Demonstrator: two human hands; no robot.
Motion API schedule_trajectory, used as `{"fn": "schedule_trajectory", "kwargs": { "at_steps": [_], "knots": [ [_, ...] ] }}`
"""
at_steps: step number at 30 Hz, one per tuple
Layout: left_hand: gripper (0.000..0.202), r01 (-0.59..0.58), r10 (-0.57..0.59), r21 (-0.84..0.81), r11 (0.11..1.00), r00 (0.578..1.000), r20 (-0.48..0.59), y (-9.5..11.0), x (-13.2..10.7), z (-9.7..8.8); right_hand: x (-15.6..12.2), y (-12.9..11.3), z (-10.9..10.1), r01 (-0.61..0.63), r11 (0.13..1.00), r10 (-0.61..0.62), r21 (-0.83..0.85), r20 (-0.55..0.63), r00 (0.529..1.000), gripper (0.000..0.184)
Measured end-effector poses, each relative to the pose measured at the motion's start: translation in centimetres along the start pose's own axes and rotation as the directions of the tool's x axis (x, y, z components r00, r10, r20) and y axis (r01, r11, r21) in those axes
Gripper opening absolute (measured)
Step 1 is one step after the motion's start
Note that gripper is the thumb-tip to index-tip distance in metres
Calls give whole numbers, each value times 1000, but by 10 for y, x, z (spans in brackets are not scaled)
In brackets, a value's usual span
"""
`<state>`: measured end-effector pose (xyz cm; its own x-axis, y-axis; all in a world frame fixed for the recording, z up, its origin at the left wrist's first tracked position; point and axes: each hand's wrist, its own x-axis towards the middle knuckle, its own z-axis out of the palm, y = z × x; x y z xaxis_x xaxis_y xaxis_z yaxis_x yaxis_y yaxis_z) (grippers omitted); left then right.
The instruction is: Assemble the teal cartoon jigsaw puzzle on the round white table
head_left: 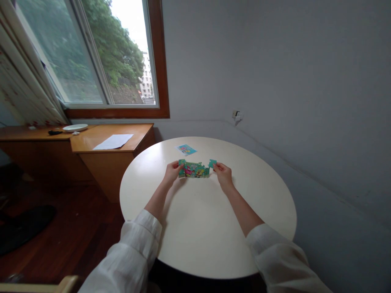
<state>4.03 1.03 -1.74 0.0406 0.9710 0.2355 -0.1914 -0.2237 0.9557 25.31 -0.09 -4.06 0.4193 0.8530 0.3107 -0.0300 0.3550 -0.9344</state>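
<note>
A partly joined jigsaw puzzle [195, 170] with a green, pink and yellow cartoon picture is at the middle of the white round table [201, 228]. Its upper edge is uneven, with tabs and gaps showing. My left hand [173, 170] grips the puzzle's left end, the thumb over the front. Between thumb and fingers, my right hand [223, 174] pinches a green puzzle piece [212, 163] by the puzzle's upper right corner. Whether that piece touches the rest I cannot tell. Behind the puzzle lies a small blue picture card [186, 149].
Left of the table stands a wooden desk [142, 132] with a sheet of white paper [113, 141] and a white plate [75, 127]. Grey walls rise behind and to the right, with a socket and plug [237, 115]. A pale chair edge [69, 284] shows at lower left.
</note>
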Motion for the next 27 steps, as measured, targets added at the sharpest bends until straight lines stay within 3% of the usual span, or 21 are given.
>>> {"fn": "schedule_trajectory", "kwargs": {
  "at_steps": [12, 20, 27],
  "knots": [
    [47, 3, -3, 0, 1000, 1000, 16, -2, 1, -2, 4, 5, -6, -60, 991, 76, 118, -137, 988, 40],
    [47, 9, -9, -1, 1000, 1000, 24, -3, 1, -2, 2, 5, -5, -133, 967, 166, 217, -138, 976, 44],
    [48, 12, -12, -6, 1000, 1000, 26, -4, 2, -3, 5, 2, -6, -153, 963, 187, 220, -142, 972, 33]
  ]
}}
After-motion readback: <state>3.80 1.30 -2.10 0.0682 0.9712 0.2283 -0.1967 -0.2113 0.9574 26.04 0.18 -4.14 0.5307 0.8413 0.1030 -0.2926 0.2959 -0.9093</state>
